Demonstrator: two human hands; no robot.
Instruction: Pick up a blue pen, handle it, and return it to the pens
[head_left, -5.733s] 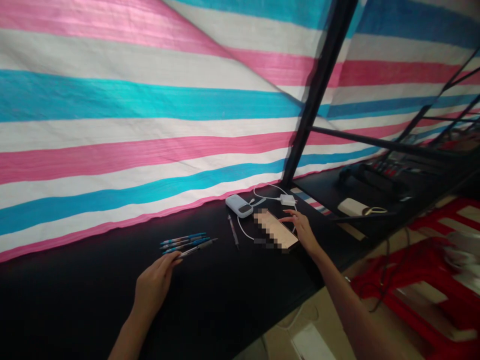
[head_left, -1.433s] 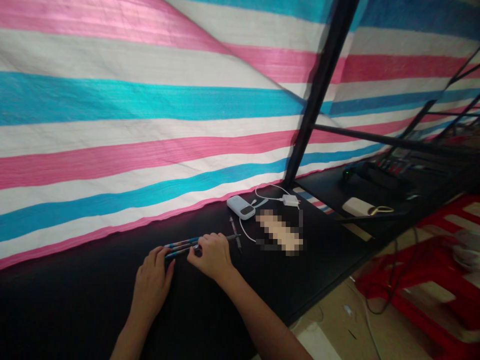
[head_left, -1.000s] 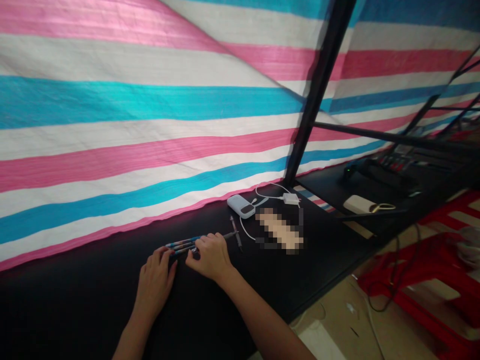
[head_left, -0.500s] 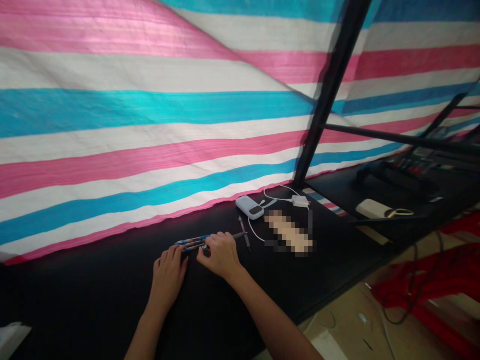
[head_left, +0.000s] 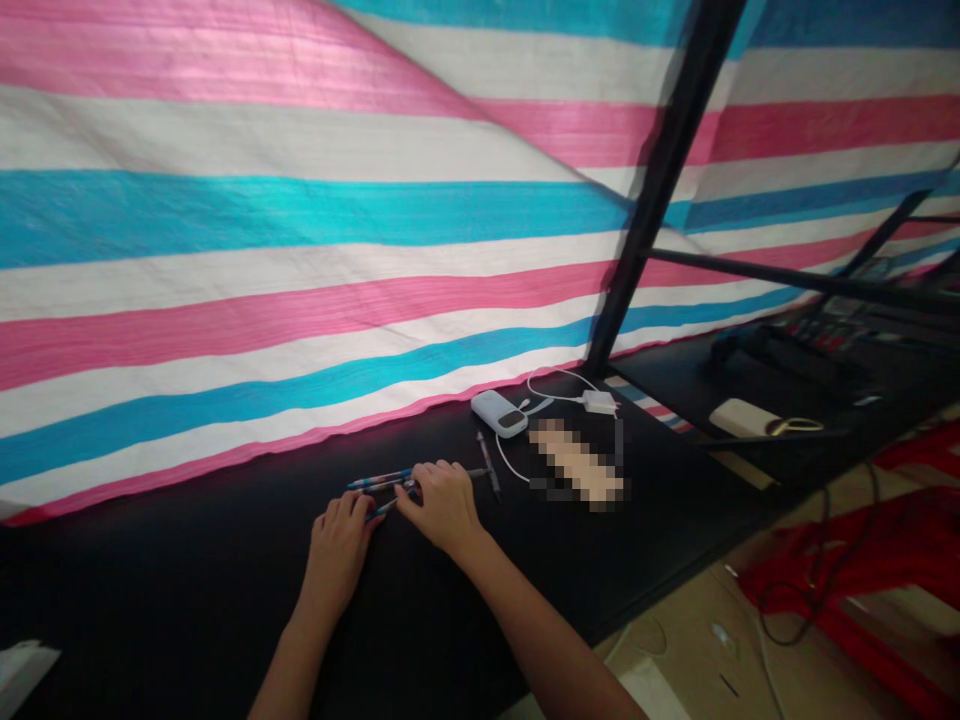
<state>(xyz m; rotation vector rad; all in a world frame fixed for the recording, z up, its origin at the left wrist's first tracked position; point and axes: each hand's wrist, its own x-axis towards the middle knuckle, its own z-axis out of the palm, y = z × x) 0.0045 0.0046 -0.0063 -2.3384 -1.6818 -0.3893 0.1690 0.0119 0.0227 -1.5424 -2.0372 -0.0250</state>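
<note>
My left hand (head_left: 340, 540) is closed on the left end of a slim blue pen (head_left: 384, 508). The fingers of my right hand (head_left: 444, 505) are curled around the pen's other end, so that only a short middle stretch shows between both hands. Just behind it on the black table (head_left: 420, 620) lies a patterned blue-and-white pen (head_left: 380, 480), its right end hidden by my right hand. A grey tip sticks out past the right fingers. Right of them another slender pen (head_left: 489, 466) lies slanted on the table.
A white power bank-like device (head_left: 499, 414) with a cable and a white charger plug (head_left: 600, 402) lie behind my right hand. A pixelated patch covers something beside them. A black metal post (head_left: 637, 240) rises at the table's back. Striped sheeting (head_left: 300, 300) hangs behind.
The pen between my hands has come slightly towards me and tilted, parting from the pen behind it. My left hand has shifted a little to the right.
</note>
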